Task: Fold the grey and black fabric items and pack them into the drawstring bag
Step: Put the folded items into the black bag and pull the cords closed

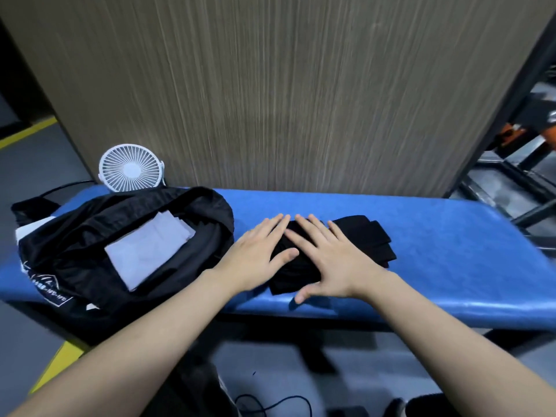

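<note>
While a blue bench [421, 251] fills the middle, a black drawstring bag [75, 245] lies open at its left end, a folded grey cloth [150, 251] on its mouth. Both hands, left hand [255, 251] and right hand [331, 260], press flat with straight, slightly spread fingers on folded black fabric [361, 239], whose long axis runs left-right, just right of the bag, nearer the left hand. White print on the bag is unreadable.

Wood-grain panel [270, 94] behind blue bench [436, 266].
</note>
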